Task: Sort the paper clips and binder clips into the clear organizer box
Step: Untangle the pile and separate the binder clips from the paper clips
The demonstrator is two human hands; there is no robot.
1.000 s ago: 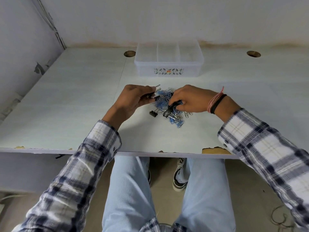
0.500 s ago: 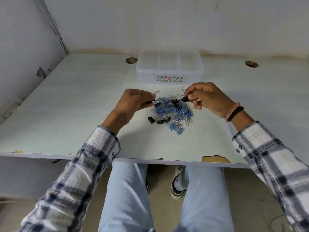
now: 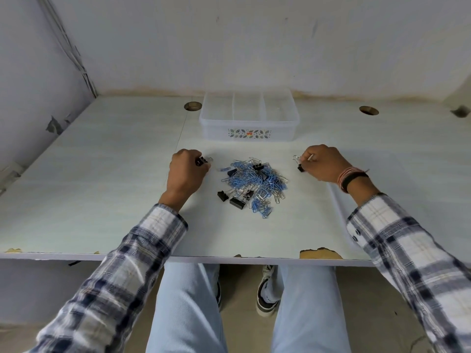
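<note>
I've got 1 black binder clip pinched in my left hand (image 3: 187,171) and another in my right hand (image 3: 322,163), either side of the pile (image 3: 254,183) on the desk (image 3: 102,174). They're light, stiff and springy, so I'd grab the black body; the blue paper clips look tangly and slippery, organizer box (image 3: 249,123) seems empty.

Plaid sleeves (image 3: 142,253), pale jeans (image 3: 188,309)

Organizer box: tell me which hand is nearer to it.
Left, marginally. The left hand sits just in front of the organizer box's left corner; the right hand is off its right corner.
</note>
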